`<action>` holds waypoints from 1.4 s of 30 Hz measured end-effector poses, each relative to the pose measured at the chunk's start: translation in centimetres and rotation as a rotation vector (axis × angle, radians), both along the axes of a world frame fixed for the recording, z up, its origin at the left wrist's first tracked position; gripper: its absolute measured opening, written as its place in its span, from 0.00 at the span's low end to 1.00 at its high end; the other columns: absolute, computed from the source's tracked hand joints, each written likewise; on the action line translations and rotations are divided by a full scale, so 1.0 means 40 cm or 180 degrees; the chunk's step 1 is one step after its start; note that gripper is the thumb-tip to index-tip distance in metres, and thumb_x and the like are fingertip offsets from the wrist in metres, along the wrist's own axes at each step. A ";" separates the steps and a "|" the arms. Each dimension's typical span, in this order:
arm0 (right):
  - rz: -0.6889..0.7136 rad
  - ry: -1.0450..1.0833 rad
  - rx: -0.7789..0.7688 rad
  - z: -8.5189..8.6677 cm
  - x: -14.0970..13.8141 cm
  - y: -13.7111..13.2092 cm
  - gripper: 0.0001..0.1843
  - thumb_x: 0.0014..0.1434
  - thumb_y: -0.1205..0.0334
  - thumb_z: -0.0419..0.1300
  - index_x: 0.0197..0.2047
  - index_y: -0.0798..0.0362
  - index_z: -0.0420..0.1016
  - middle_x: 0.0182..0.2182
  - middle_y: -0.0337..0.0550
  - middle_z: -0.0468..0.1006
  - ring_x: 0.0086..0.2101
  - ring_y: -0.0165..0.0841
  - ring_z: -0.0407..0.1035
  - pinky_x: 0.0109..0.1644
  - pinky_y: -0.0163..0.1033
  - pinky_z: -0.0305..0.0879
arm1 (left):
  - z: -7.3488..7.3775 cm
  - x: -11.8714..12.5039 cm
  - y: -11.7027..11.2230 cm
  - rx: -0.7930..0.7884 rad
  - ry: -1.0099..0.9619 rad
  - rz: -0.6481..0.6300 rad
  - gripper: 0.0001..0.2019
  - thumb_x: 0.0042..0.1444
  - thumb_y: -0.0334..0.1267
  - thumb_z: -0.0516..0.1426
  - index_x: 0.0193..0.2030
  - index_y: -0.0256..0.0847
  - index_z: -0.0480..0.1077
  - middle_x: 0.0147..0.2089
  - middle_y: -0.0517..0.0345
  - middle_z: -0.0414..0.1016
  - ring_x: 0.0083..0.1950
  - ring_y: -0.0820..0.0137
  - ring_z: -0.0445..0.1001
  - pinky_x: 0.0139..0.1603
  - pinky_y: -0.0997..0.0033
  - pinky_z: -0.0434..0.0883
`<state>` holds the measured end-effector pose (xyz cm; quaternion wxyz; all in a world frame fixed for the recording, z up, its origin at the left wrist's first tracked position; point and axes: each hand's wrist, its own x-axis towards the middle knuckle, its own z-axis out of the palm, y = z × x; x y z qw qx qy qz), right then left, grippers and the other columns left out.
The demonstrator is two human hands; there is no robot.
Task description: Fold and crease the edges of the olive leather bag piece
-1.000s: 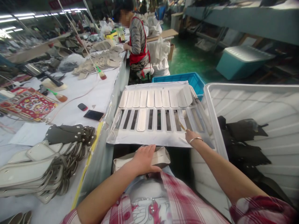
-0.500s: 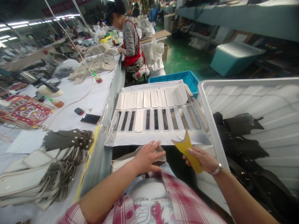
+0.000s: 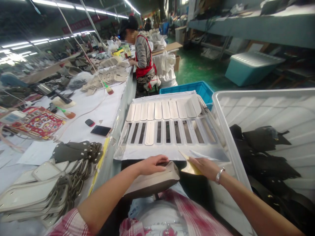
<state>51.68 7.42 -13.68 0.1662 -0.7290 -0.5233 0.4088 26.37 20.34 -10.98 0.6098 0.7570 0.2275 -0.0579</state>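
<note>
My left hand (image 3: 150,164) lies curled over the top of a beige leather piece (image 3: 152,182) held on my lap. My right hand (image 3: 204,167) grips a flat yellow card-like tool (image 3: 189,166), its tip lying near the front edge of a white slotted tray (image 3: 169,149). The tray holds a back row of several cream strips (image 3: 162,109) and a single cream strip (image 3: 149,132) in the front row of slots.
A long white worktable (image 3: 81,111) on the left carries stacks of beige and dark leather pieces (image 3: 49,177), a phone (image 3: 100,130) and brushes. A white crate (image 3: 265,108) with dark pieces stands right. A blue bin (image 3: 204,90) and a seated co-worker (image 3: 144,55) are behind.
My right hand drew back from the tray with the yellow tool, then lowered it flat near the tray's front edge. The beige piece under my left hand tilted up.
</note>
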 end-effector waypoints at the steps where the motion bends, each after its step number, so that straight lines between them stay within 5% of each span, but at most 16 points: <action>1: 0.0161 -0.0161 0.0047 -0.002 -0.003 0.014 0.29 0.62 0.44 0.40 0.26 0.53 0.71 0.23 0.46 0.72 0.25 0.33 0.65 0.29 0.39 0.59 | -0.014 0.010 0.024 -0.0330 -0.0045 -0.0137 0.27 0.56 0.41 0.55 0.62 0.39 0.57 0.61 0.47 0.61 0.62 0.62 0.60 0.62 0.57 0.57; 9: 0.0916 -0.0982 -0.0008 -0.008 -0.018 0.096 0.20 0.64 0.50 0.42 0.31 0.51 0.68 0.25 0.42 0.73 0.26 0.32 0.65 0.28 0.36 0.51 | -0.119 0.101 0.144 -0.1140 0.0069 -0.1459 0.31 0.52 0.45 0.59 0.62 0.43 0.58 0.61 0.58 0.61 0.63 0.60 0.57 0.64 0.61 0.53; 17: 0.0711 -0.1286 -0.0100 -0.012 -0.028 0.169 0.22 0.66 0.54 0.39 0.29 0.53 0.67 0.30 0.45 0.74 0.31 0.34 0.68 0.33 0.38 0.53 | -0.173 0.141 0.133 -0.2486 0.0002 -0.1365 0.34 0.43 0.45 0.65 0.58 0.41 0.64 0.49 0.56 0.70 0.54 0.59 0.67 0.57 0.61 0.61; 22: 0.1125 -0.1540 0.0110 -0.003 -0.042 0.191 0.28 0.65 0.50 0.38 0.26 0.53 0.70 0.26 0.44 0.75 0.28 0.33 0.68 0.31 0.39 0.50 | -0.178 0.121 0.118 -0.2433 -0.0487 -0.1329 0.31 0.45 0.49 0.63 0.56 0.39 0.65 0.50 0.55 0.69 0.54 0.61 0.66 0.58 0.64 0.60; 27: 0.1923 -0.1557 0.0335 0.009 -0.064 0.209 0.29 0.65 0.48 0.38 0.26 0.53 0.73 0.25 0.45 0.75 0.27 0.33 0.68 0.31 0.39 0.51 | -0.198 0.106 0.125 -0.1944 -0.0124 -0.1336 0.41 0.36 0.61 0.63 0.55 0.39 0.65 0.46 0.57 0.71 0.50 0.58 0.67 0.55 0.62 0.63; 31: 0.2121 -0.1655 0.0349 0.010 -0.071 0.223 0.31 0.66 0.49 0.36 0.28 0.53 0.74 0.26 0.46 0.76 0.28 0.34 0.69 0.33 0.39 0.54 | -0.219 0.098 0.123 -0.1430 -0.0012 -0.1297 0.48 0.36 0.76 0.48 0.53 0.38 0.66 0.49 0.51 0.70 0.50 0.56 0.66 0.55 0.61 0.61; 37: 0.2115 -0.1579 0.0127 0.021 -0.072 0.231 0.30 0.65 0.48 0.38 0.26 0.52 0.73 0.26 0.47 0.76 0.28 0.35 0.69 0.33 0.38 0.56 | -0.260 0.079 0.091 -0.2048 0.0429 -0.0670 0.43 0.53 0.69 0.30 0.51 0.38 0.68 0.44 0.52 0.72 0.47 0.61 0.69 0.53 0.60 0.62; 42: 0.2083 -0.1572 0.0097 0.030 -0.078 0.234 0.30 0.65 0.49 0.37 0.28 0.51 0.75 0.27 0.47 0.77 0.28 0.37 0.71 0.30 0.38 0.55 | -0.255 0.076 0.096 -0.1358 0.0828 -0.0420 0.39 0.55 0.67 0.34 0.46 0.38 0.71 0.40 0.54 0.74 0.46 0.62 0.69 0.54 0.62 0.61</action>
